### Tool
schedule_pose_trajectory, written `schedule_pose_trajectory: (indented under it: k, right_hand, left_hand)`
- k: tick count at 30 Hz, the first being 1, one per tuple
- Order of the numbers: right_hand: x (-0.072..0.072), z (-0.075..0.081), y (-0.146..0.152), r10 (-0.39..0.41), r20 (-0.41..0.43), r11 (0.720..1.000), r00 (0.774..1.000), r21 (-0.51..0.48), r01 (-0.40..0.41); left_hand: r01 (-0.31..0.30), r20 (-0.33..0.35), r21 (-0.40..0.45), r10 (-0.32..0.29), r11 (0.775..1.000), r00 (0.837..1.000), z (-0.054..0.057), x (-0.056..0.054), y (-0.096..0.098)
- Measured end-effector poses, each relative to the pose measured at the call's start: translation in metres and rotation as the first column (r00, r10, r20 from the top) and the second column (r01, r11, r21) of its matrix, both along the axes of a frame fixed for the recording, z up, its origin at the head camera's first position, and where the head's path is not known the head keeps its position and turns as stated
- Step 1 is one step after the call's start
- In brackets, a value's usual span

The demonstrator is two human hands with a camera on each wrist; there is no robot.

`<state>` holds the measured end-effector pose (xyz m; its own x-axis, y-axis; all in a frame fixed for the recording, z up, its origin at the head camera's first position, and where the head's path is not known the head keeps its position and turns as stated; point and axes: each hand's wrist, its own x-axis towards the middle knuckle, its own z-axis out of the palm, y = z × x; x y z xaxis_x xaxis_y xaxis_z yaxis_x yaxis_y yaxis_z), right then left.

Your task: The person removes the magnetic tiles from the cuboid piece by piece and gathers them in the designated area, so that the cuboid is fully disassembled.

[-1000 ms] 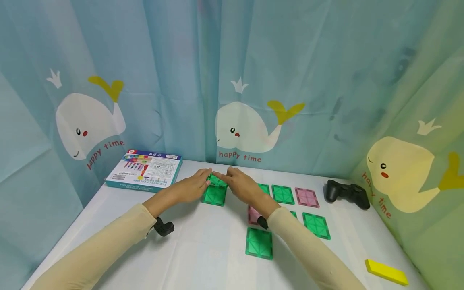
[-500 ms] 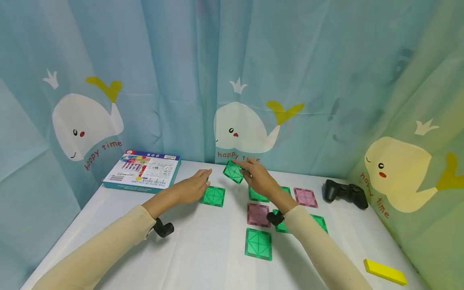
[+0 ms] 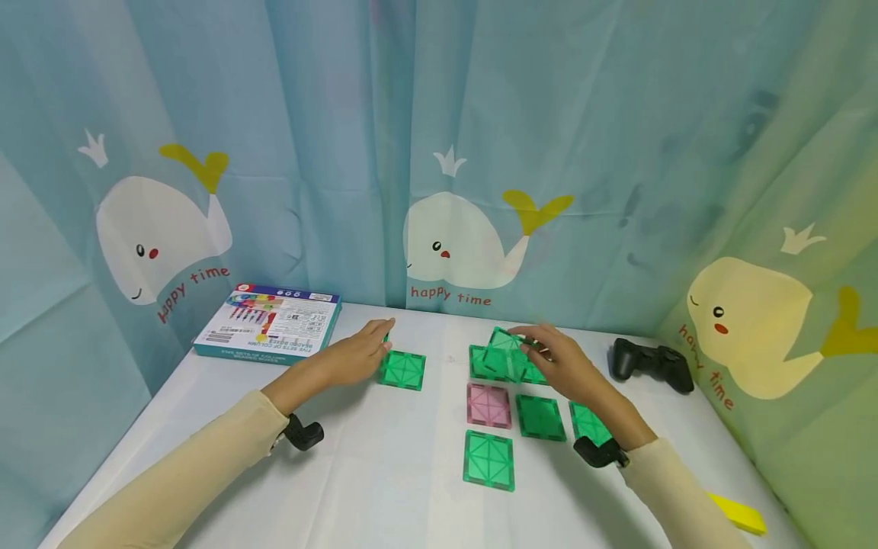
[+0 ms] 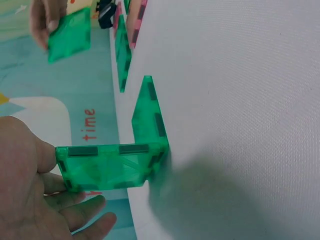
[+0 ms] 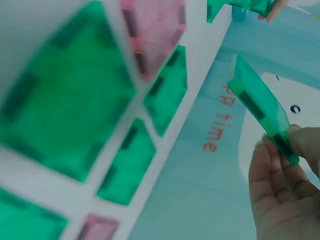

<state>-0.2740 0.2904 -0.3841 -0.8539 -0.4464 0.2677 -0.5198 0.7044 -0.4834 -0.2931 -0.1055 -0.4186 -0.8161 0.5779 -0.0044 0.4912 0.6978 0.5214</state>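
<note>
My left hand [image 3: 351, 357] pinches a green square magnetic tile [image 4: 105, 167] by its outer edge. That tile stands upright along the left edge of a green tile [image 3: 405, 371] lying flat on the table; the two meet at a corner in the left wrist view. In the air over the back of the tile group, my right hand [image 3: 564, 364] holds another green magnetic tile [image 5: 262, 107] between thumb and fingers, tilted. Below it lie two flat green tiles [image 5: 129, 162], partly covered in the head view. A pink tile [image 3: 489, 406] lies just in front of them.
Other flat green tiles [image 3: 540, 418] lie in the loose group, one [image 3: 488, 460] nearest the front. A boxed bead set [image 3: 267, 324] lies back left. A black game controller [image 3: 652, 366] and a yellow block [image 3: 739, 514] are at the right. A whale-print curtain [image 3: 329, 152] surrounds the table.
My right hand has left the tile beside my left hand and moved right, carrying a green tile from there over the group. The left hand has stayed almost still.
</note>
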Motion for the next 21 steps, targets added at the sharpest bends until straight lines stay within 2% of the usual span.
schedule_pose_trajectory:
  k: [4, 8, 12, 15, 18, 21]
  right_hand:
    - [0.022, -0.007, 0.025, -0.027, 0.068, 1.0, 0.997, -0.005, 0.027]
    - [0.043, -0.009, 0.048, -0.041, 0.164, 0.998, 0.986, -0.048, 0.049]
    - [0.06, -0.01, 0.068, 0.032, 0.265, 0.997, 0.964, -0.081, -0.011]
    - [0.071, -0.012, 0.079, 0.125, 0.34, 0.989, 0.932, -0.116, -0.09]
    - [0.079, -0.016, 0.085, 0.199, 0.423, 0.977, 0.884, -0.156, -0.146]
    - [0.084, -0.023, 0.086, 0.227, 0.505, 0.971, 0.833, -0.181, -0.155]
  left_hand:
    - [-0.002, 0.009, 0.001, 0.002, 1.0, 1.0, 0.002, 0.001, -0.001]
    - [0.0, 0.017, 0.005, 0.0, 1.0, 1.0, 0.003, 0.002, -0.002]
    - [0.0, 0.021, 0.01, -0.001, 1.0, 1.0, 0.002, 0.001, -0.003]
    - [0.0, 0.021, 0.011, 0.0, 1.0, 1.0, 0.002, 0.001, -0.004]
    - [-0.004, 0.022, 0.014, 0.004, 1.0, 1.0, 0.003, 0.001, -0.005]
    - [-0.01, 0.027, 0.012, 0.01, 1.0, 1.0, 0.004, 0.001, -0.006]
